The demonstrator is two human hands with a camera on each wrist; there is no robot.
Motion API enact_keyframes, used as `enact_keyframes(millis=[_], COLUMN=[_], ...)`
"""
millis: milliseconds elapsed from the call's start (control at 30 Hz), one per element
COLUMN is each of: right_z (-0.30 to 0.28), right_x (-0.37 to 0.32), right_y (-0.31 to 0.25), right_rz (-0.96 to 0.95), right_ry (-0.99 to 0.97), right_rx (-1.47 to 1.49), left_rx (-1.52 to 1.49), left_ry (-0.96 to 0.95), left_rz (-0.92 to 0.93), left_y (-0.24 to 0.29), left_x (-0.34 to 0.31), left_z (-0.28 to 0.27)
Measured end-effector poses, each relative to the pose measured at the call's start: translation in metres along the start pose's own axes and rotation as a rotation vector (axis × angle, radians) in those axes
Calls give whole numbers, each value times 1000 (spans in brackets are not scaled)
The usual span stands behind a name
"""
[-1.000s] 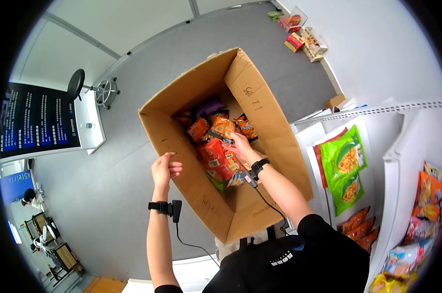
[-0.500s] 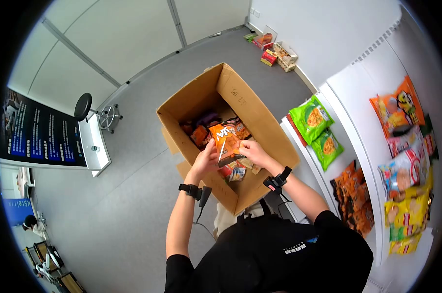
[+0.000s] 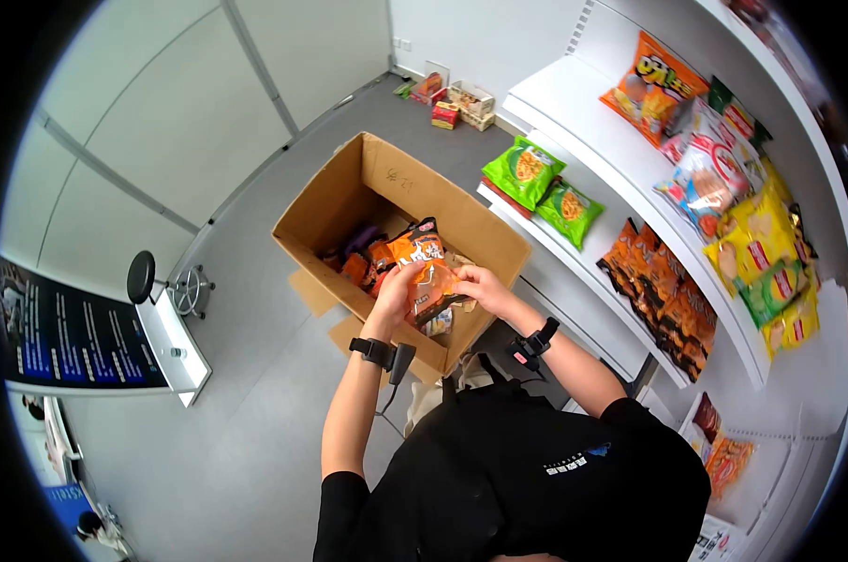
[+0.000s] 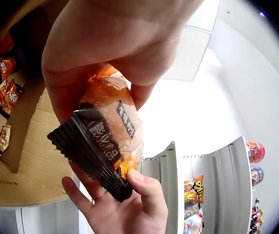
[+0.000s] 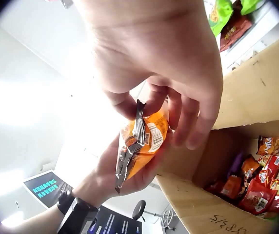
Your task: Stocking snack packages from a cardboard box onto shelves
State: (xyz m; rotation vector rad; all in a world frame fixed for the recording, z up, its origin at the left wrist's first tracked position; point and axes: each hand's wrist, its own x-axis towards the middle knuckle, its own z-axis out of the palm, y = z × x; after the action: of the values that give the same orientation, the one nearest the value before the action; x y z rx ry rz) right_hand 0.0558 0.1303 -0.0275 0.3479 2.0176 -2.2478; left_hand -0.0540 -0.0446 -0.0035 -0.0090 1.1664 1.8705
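Observation:
An orange snack bag point(image 3: 419, 245) with black ends is held up over the open cardboard box point(image 3: 461, 217). My left hand point(image 3: 396, 292) grips one side of it, fingers wrapped around the bag in the left wrist view. On the other side, my right hand point(image 3: 485, 288) pinches the edge near the black crimped end, thumb and index finger on it in the right wrist view. Down in the box lie more packets, among them a red packet point(image 5: 257, 197), orange ones and a purple one point(image 5: 236, 163).
White shelves to the right carry green bags point(image 3: 524, 173), a row of orange-and-black bags point(image 3: 663, 300) and yellow bags point(image 3: 761, 245). A black stool point(image 3: 141, 277) stands to the left. Small boxes point(image 3: 445, 115) sit on the floor by the far wall.
My right hand was inside the box and has lifted the orange bag out; my left hand has come over to grip it too. The view has turned right, showing more shelves.

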Motion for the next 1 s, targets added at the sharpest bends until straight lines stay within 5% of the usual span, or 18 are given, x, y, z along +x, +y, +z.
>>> enact_keyframes(millis=[200,267,433,1000], right_z=[2,-4,-27,-88], right_x=[-67,-85,-123,-304], right_y=[-28,-27,-19,21], right_rz=[156,143,176,-67], right_ry=[176,223,326,671], right_rx=[258,261,235,756], left_rx=[196,196,474,331], left_ry=[-64,-29,-269,-477], left_rz=[35,121,-57,-224], left_y=[-38,-40,-54,-163], left_x=[26,10,11,-12], left_z=[4,50,82,253])
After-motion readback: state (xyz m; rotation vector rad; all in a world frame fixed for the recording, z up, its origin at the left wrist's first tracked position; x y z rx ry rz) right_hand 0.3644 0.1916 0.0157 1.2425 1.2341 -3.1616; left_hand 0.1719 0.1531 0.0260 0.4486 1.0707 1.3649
